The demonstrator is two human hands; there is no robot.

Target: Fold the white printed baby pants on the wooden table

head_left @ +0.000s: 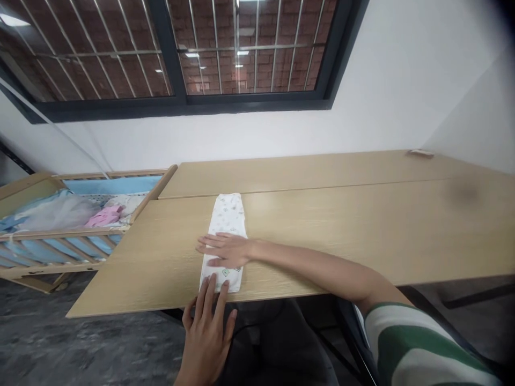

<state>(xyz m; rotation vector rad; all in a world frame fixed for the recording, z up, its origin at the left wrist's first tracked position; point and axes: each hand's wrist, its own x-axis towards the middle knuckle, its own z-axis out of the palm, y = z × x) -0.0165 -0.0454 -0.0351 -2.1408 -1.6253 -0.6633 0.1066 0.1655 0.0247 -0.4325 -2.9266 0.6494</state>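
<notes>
A narrow white cloth with small printed figures point(227, 217) lies folded lengthwise on a wooden table point(341, 225), running from the near edge toward the wall. My right hand point(225, 250) lies flat across its middle, fingers stretched out and pointing left. My left hand point(209, 324) reaches up from below, its extended fingertips resting on the cloth's near end at the table edge. Neither hand grips the cloth.
A wooden baby cot point(52, 225) with blue lining, a pink garment point(105, 216) and grey netting stands to the left of the table. A small flat object point(420, 153) lies at the table's far right by the white wall. A barred window is above.
</notes>
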